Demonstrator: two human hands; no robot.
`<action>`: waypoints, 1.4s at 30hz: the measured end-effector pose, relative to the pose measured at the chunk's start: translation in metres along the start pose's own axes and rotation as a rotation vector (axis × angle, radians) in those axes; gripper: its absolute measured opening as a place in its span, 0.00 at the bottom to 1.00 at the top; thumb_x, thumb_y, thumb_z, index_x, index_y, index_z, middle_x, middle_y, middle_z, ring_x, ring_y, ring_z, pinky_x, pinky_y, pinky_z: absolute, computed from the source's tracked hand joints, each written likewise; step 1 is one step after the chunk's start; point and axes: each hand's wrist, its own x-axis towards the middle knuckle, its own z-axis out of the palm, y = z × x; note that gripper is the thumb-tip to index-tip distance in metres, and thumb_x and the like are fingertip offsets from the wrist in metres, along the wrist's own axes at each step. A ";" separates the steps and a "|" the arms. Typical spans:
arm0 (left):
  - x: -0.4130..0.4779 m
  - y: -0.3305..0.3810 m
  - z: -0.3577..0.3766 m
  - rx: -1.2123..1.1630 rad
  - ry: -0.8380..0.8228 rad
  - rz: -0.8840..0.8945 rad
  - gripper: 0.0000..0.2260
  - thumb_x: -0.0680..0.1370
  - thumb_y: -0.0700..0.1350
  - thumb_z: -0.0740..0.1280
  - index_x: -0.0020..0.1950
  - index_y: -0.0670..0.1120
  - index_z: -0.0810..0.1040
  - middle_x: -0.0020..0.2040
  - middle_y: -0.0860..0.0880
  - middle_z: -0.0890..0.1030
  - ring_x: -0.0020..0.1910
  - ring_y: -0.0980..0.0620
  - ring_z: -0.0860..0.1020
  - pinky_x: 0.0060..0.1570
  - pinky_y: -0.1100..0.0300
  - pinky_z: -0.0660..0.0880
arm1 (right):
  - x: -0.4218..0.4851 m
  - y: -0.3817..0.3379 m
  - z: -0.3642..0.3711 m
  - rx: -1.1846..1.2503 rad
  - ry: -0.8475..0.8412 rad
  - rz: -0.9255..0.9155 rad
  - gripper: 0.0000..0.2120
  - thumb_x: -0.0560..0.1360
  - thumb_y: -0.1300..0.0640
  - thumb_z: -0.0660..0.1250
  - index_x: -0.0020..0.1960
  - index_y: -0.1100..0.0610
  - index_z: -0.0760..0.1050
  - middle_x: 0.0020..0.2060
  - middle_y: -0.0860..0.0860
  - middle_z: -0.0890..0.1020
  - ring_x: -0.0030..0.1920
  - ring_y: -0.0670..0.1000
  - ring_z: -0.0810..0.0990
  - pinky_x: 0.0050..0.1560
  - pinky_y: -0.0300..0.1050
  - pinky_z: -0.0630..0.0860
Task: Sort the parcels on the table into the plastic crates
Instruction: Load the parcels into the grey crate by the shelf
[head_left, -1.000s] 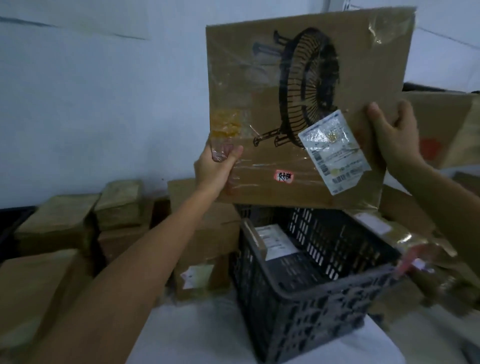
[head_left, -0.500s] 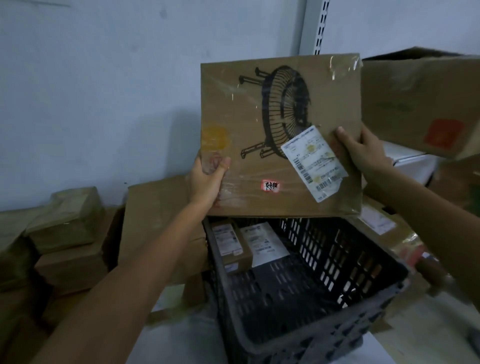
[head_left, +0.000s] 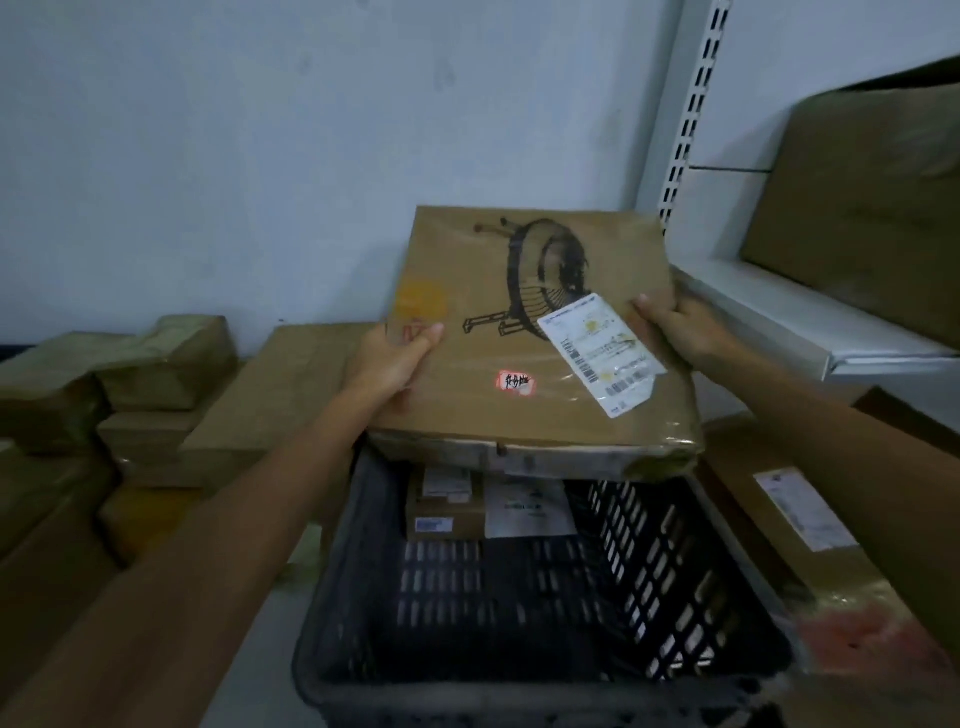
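I hold a flat brown cardboard parcel (head_left: 530, 395) with a black fan drawing and a white shipping label, tilted over the far end of a black plastic crate (head_left: 654, 587). My left hand (head_left: 389, 364) grips its left edge with the thumb on top. My right hand (head_left: 675, 327) grips its right edge. Inside the crate, at the far end, lie a small brown box (head_left: 447, 506) and a white-labelled packet (head_left: 530, 509), partly hidden under the held parcel.
Several brown parcels (head_left: 156, 364) are piled at the left against the wall. Another labelled parcel (head_left: 769, 499) lies right of the crate. A white shelf (head_left: 810, 327) with a large carton (head_left: 872, 208) stands at the right. White tabletop (head_left: 260, 675) shows near the crate.
The parcel has come down from upright at head height to tilted nearly flat just above the crate's far end. Both hands stayed on its edges.
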 end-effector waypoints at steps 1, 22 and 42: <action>-0.002 -0.006 0.002 0.025 -0.029 -0.043 0.34 0.64 0.69 0.66 0.59 0.46 0.79 0.58 0.45 0.80 0.57 0.44 0.77 0.60 0.48 0.73 | 0.001 0.005 0.003 -0.015 -0.068 0.048 0.27 0.78 0.42 0.59 0.68 0.60 0.68 0.62 0.58 0.76 0.60 0.59 0.76 0.53 0.47 0.71; -0.036 0.036 -0.131 -0.114 0.484 0.108 0.23 0.69 0.56 0.73 0.60 0.49 0.74 0.53 0.53 0.78 0.54 0.53 0.76 0.55 0.59 0.72 | 0.008 -0.112 0.080 0.470 0.025 -0.517 0.27 0.79 0.43 0.59 0.74 0.53 0.61 0.65 0.47 0.74 0.59 0.42 0.73 0.58 0.32 0.70; -0.006 -0.047 -0.180 -0.293 0.601 -0.139 0.21 0.62 0.62 0.75 0.50 0.58 0.73 0.53 0.55 0.79 0.55 0.50 0.77 0.57 0.43 0.75 | -0.029 0.102 0.283 -0.005 -0.416 0.404 0.24 0.76 0.49 0.66 0.66 0.61 0.67 0.61 0.61 0.74 0.60 0.61 0.73 0.52 0.49 0.71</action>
